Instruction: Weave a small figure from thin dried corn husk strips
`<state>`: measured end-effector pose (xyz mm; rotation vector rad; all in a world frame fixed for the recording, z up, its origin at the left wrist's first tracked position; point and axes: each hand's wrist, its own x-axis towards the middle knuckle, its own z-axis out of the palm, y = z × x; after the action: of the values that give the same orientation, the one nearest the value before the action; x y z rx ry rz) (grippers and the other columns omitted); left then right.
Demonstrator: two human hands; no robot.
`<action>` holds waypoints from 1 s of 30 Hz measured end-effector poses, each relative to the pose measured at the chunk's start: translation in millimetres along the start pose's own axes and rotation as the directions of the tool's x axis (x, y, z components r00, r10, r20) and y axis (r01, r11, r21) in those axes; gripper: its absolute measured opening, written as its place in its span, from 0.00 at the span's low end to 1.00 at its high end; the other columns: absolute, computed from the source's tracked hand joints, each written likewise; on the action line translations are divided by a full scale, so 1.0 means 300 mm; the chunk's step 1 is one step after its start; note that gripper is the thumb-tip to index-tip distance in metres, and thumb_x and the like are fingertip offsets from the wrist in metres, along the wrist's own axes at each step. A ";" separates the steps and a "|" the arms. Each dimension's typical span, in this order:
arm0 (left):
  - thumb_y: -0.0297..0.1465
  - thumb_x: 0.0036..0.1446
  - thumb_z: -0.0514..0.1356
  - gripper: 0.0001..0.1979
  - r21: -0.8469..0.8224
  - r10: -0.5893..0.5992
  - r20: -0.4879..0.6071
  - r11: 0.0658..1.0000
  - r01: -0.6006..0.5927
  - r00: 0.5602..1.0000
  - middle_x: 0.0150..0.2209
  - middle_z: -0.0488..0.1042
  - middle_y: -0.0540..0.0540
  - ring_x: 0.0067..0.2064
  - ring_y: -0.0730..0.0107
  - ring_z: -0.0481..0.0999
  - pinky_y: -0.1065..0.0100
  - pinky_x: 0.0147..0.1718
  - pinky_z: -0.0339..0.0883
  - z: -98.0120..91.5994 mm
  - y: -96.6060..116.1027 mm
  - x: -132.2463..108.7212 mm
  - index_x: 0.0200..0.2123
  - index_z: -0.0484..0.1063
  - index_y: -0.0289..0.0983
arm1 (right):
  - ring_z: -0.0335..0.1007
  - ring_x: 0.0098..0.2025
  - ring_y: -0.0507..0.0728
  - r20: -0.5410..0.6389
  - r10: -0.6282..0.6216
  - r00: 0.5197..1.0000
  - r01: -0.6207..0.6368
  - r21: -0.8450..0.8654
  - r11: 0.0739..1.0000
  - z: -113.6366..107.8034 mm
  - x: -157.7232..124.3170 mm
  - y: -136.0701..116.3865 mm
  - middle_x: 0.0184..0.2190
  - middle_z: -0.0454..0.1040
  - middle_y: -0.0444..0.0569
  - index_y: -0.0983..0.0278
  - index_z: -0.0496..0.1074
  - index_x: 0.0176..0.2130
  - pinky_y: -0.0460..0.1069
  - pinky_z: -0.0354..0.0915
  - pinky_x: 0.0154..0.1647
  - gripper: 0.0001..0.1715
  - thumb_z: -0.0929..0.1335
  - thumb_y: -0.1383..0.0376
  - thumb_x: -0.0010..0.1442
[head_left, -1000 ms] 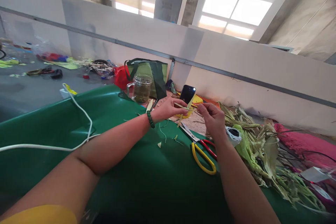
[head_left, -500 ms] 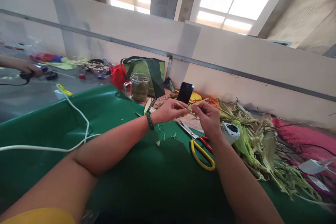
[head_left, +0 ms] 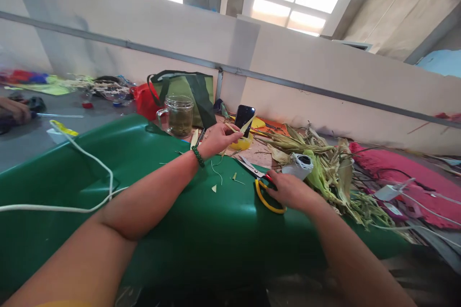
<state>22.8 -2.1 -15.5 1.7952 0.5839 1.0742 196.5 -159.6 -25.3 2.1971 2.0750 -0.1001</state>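
Observation:
My left hand (head_left: 219, 138), with a green bead bracelet at the wrist, pinches thin pale leaf strips (head_left: 240, 128) and holds them up just in front of a dark phone (head_left: 244, 117). My right hand (head_left: 290, 190) is down on the green table cover (head_left: 151, 187), fingers closed over the handles of the yellow and red scissors (head_left: 260, 186), whose blades point to the back left. A white spool of thread (head_left: 298, 165) lies just behind that hand.
A heap of green and dry corn husks (head_left: 324, 168) lies to the right, with pink material (head_left: 396, 177) and white cables beyond. A glass mug (head_left: 178, 116), a green bag (head_left: 187, 93) and a red bag stand at the back. A white cord (head_left: 82, 187) crosses the left side. Another person's hand (head_left: 14, 111) shows at far left.
My right hand let go of the leaf strips and dropped onto the scissors. My left hand kept the strips and lifted a little. The view swung to the right.

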 end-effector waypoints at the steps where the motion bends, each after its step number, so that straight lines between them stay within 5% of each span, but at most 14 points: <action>1: 0.38 0.44 0.65 0.14 0.002 0.006 -0.002 1.000 -0.006 1.000 0.22 0.70 0.50 0.24 0.77 0.67 0.73 0.23 0.57 0.000 0.000 0.000 0.26 0.73 0.32 | 0.72 0.43 0.67 -0.005 0.026 1.000 -0.026 0.000 1.000 0.028 -0.007 -0.003 0.43 0.76 0.65 0.71 0.68 0.50 0.53 0.60 0.37 0.21 0.64 0.67 0.58; 5: 0.40 0.44 0.65 0.15 0.004 -0.001 -0.028 1.000 0.001 1.000 0.21 0.70 0.50 0.23 0.76 0.66 0.73 0.23 0.57 -0.005 -0.005 0.005 0.26 0.73 0.32 | 0.69 0.48 0.67 -0.054 0.145 0.988 -0.138 0.114 0.984 0.079 -0.031 -0.006 0.47 0.72 0.65 0.73 0.62 0.55 0.55 0.61 0.43 0.30 0.65 0.67 0.53; 9: 0.40 0.41 0.67 0.16 -0.078 -0.002 -0.116 0.997 -0.007 0.993 0.21 0.70 0.50 0.24 0.76 0.67 0.73 0.25 0.60 -0.026 -0.003 0.018 0.25 0.72 0.32 | 0.69 0.43 0.61 -0.112 0.188 0.976 -0.114 0.473 0.874 0.086 -0.102 0.040 0.44 0.72 0.56 0.67 0.63 0.49 0.52 0.63 0.42 0.30 0.67 0.67 0.45; 11: 0.41 0.39 0.68 0.18 -0.171 -0.031 -0.162 0.985 0.003 0.986 0.19 0.69 0.51 0.23 0.76 0.67 0.72 0.25 0.61 -0.038 0.007 0.023 0.26 0.72 0.32 | 0.69 0.42 0.58 -0.164 0.229 0.960 -0.044 0.716 0.696 0.106 -0.146 0.084 0.41 0.72 0.51 0.64 0.64 0.48 0.51 0.64 0.41 0.29 0.69 0.67 0.43; 14: 0.44 0.35 0.69 0.23 -0.294 -0.087 -0.219 0.956 0.020 0.972 0.19 0.69 0.52 0.23 0.75 0.67 0.72 0.24 0.60 -0.049 0.024 0.023 0.28 0.71 0.32 | 0.66 0.31 0.53 -0.191 0.244 0.951 0.121 0.953 0.277 0.142 -0.199 0.145 0.33 0.69 0.44 0.59 0.65 0.49 0.47 0.63 0.29 0.34 0.73 0.63 0.41; 17: 0.45 0.32 0.70 0.24 -0.294 -0.101 -0.241 0.955 0.027 0.965 0.18 0.68 0.52 0.22 0.76 0.66 0.73 0.22 0.59 -0.050 0.031 0.020 0.27 0.71 0.32 | 0.55 0.21 0.48 -0.252 0.250 0.935 0.291 0.947 -0.133 0.138 -0.225 0.168 0.27 0.65 0.41 0.56 0.69 0.47 0.44 0.55 0.17 0.33 0.74 0.55 0.41; 20: 0.46 0.31 0.71 0.25 -0.268 -0.121 -0.208 0.961 0.062 0.971 0.19 0.70 0.51 0.23 0.74 0.68 0.72 0.24 0.60 -0.045 0.021 0.020 0.27 0.73 0.32 | 0.55 0.22 0.49 -0.311 0.319 0.895 0.415 0.845 -0.339 0.091 -0.230 0.162 0.28 0.66 0.43 0.57 0.72 0.44 0.45 0.60 0.19 0.25 0.69 0.49 0.48; 24: 0.47 0.31 0.70 0.26 -0.185 -0.112 -0.188 0.980 0.076 0.976 0.22 0.73 0.48 0.25 0.71 0.70 0.70 0.25 0.63 -0.038 0.009 0.020 0.28 0.74 0.32 | 0.56 0.21 0.48 -0.331 0.352 0.875 0.458 0.800 -0.387 0.045 -0.226 0.156 0.30 0.69 0.45 0.57 0.73 0.44 0.45 0.65 0.21 0.26 0.66 0.44 0.53; 30: 0.47 0.36 0.67 0.23 -0.070 -0.035 -0.121 0.997 0.027 0.992 0.20 0.71 0.49 0.25 0.70 0.70 0.70 0.26 0.63 -0.038 0.026 0.006 0.27 0.75 0.32 | 0.49 0.14 0.44 -0.368 0.524 0.768 0.555 0.791 -0.258 0.055 -0.215 0.150 0.20 0.62 0.38 0.62 0.74 0.40 0.41 0.58 0.13 0.24 0.69 0.46 0.53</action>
<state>13.4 1.2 -5.7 1.6644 0.6395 1.1753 238.2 -228.1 -31.7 3.2530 2.7579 -2.4677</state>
